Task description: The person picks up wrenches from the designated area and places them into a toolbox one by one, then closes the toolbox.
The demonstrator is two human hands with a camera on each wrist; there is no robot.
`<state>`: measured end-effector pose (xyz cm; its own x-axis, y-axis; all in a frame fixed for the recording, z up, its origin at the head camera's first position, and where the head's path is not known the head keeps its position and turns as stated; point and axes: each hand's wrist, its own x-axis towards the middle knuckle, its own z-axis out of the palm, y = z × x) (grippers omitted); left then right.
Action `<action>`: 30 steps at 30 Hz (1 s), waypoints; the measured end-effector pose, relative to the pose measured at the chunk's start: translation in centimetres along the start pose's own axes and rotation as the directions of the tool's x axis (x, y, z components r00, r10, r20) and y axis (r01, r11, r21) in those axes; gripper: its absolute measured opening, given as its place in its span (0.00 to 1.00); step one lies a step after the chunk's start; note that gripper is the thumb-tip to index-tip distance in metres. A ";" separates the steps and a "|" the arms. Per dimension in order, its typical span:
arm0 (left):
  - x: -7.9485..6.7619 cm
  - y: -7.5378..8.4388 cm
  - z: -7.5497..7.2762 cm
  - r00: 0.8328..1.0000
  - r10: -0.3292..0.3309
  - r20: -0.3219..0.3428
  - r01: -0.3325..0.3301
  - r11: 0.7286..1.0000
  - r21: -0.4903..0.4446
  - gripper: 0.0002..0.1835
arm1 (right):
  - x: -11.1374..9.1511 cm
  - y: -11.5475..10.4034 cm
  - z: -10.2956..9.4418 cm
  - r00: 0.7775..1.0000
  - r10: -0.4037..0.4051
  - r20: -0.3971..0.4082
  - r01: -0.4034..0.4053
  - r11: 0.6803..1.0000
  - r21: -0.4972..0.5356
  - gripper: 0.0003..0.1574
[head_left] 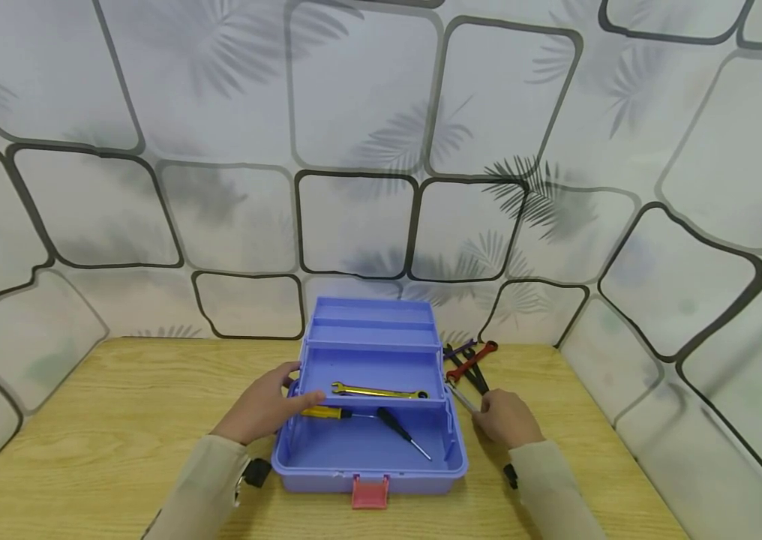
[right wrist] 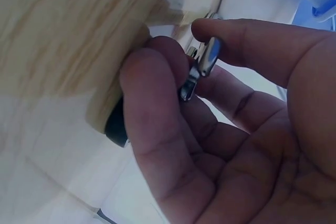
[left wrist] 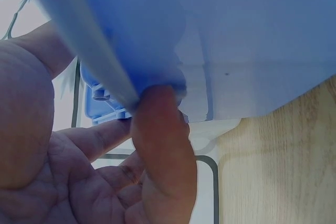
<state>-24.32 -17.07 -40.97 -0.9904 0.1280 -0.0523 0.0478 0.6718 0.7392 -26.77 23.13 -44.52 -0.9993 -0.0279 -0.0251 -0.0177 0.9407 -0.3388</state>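
The right hand [head_left: 508,420] has its grip closed — pinching a silver wrench [head_left: 464,397]. The left hand [head_left: 261,407] grips the side of the blue toolbox [head_left: 327,454].

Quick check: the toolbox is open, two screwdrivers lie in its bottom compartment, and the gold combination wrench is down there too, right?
Not quite: the gold combination wrench isn't in the bottom compartment; the head view shows it in the raised tray. The rest stands.
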 end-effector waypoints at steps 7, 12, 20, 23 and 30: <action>0.1 -0.1 0.0 1.000 0.002 -0.005 -0.002 1.000 0.005 0.49 | 0.0 -0.1 0.0 1.000 -0.004 0.005 0.004 1.000 0.023 0.16; 0.1 -0.3 0.0 1.000 -0.006 -0.002 0.006 1.000 0.009 0.50 | 0.0 -0.3 -0.2 1.000 0.011 0.007 -0.011 0.999 0.039 0.13; 0.2 -0.4 0.0 1.000 -0.002 0.002 0.002 1.000 0.005 0.50 | 0.1 -0.3 -0.3 0.996 -0.040 -0.079 0.042 0.999 0.028 0.11; 0.2 -0.3 0.0 1.000 0.000 0.002 0.000 1.000 0.007 0.50 | 0.3 -0.1 -0.2 0.992 -0.060 -0.114 0.063 0.998 0.024 0.11; 0.2 -0.2 0.1 1.000 0.002 -0.002 -0.002 1.000 0.011 0.50 | 0.2 -0.2 -0.5 0.974 -0.105 -0.203 0.109 0.994 0.012 0.13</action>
<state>-24.57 -17.15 -41.20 -0.9906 0.1278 -0.0496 0.0511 0.6796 0.7318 -26.97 23.11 -43.96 -0.9778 -0.0571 0.2018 -0.1266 0.9278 -0.3510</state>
